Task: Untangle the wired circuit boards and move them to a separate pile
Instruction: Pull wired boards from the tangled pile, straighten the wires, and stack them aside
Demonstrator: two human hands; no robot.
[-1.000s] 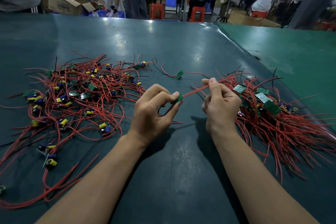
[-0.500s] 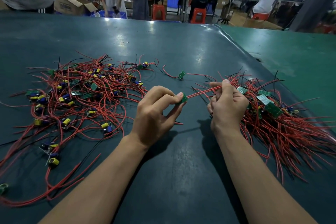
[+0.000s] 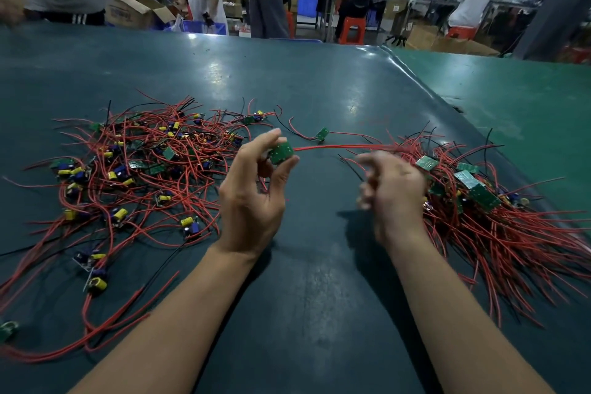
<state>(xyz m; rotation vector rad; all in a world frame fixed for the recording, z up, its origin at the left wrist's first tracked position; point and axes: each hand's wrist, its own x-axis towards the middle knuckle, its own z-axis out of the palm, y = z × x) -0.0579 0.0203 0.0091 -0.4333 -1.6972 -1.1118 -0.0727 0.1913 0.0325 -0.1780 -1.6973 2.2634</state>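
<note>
My right hand (image 3: pixel 395 192), which a second ago pinched the red wires (image 3: pixel 345 147), has let go and blurs half-curled on nothing, while my left hand (image 3: pixel 252 198) stays clamped on the circuit board (image 3: pixel 281 152) mid-table, its leads now trailing toward the sorted pile (image 3: pixel 479 201) by the table's right edge.

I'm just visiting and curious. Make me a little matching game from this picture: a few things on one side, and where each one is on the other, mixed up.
Things:
1. held board
2. tangled pile
3. sorted pile
4. lone board

Places:
A. on the table between the two piles, beyond the hands
B. pinched in the left hand
C. on the table's right, by the right hand
D. on the table's left

Pairs: 1-B, 2-D, 3-C, 4-A
</note>
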